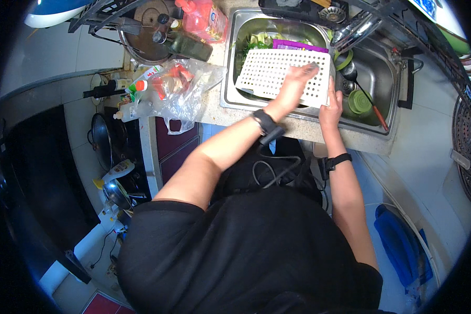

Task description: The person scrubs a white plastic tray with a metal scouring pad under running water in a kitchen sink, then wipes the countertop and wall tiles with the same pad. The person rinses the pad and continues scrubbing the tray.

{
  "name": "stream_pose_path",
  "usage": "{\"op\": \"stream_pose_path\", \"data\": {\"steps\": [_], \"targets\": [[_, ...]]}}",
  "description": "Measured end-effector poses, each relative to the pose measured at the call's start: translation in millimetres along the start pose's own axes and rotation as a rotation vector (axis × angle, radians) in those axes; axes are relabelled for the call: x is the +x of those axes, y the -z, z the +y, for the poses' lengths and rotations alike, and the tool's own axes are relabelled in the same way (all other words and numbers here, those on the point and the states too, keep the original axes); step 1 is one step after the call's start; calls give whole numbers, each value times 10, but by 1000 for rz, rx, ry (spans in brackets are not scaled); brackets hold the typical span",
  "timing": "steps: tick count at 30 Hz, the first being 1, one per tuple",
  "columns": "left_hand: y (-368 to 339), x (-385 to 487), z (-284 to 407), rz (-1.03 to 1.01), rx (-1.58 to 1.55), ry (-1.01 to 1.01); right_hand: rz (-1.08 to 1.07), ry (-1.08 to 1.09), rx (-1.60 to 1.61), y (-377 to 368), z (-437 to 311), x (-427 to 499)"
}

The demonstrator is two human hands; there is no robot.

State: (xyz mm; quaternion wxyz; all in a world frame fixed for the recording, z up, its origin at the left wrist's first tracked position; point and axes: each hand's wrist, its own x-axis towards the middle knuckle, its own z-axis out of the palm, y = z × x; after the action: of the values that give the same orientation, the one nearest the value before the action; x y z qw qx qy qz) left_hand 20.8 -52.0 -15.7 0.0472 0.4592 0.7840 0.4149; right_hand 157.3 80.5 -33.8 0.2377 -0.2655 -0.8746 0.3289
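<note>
A white perforated plastic basket (269,68) is tilted over the left bowl of a steel sink (229,78), its holed face towards me. My left hand (296,80), blurred, lies against that face; a small dark thing shows at its fingertips, too unclear to name. My right hand (331,106) grips the basket's right edge. Behind the basket, green vegetable pieces (261,39) and a purple packet (298,46) are in the left bowl. In the right bowl lie a green round plastic item (360,102) and a black ladle with a red handle (378,117).
A clear plastic bag (192,90) with items in it lies left of the sink. Behind it stand a pink pump bottle (206,21) and a dark green bottle (190,46). The chrome faucet (357,31) overhangs the sink. A dark metal rack (435,43) crosses the upper right.
</note>
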Motion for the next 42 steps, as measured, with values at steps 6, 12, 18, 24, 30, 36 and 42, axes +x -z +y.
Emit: {"op": "stream_pose_path", "data": {"steps": [6,12,18,24,30,36,42], "targets": [[657,-447,-820,137,332,517,-40,-34,10,22,-13,4],[-176,-121,128,42,-234,40,-16,11,-35,-29,81,-9],[335,-326,-130,9,-117,124,-40,-47,20,16,53,14],[537,-518,-507,53,22,314,-19,-55,-52,12,-7,41],[129,-336,-18,-99,-227,53,-8,-5,-33,-3,48,58],[758,-602,-503,-23,139,559,-16,-56,-57,-1,37,56],[100,-339,-19,-10,-200,107,15,-28,-29,-10,61,52]]}}
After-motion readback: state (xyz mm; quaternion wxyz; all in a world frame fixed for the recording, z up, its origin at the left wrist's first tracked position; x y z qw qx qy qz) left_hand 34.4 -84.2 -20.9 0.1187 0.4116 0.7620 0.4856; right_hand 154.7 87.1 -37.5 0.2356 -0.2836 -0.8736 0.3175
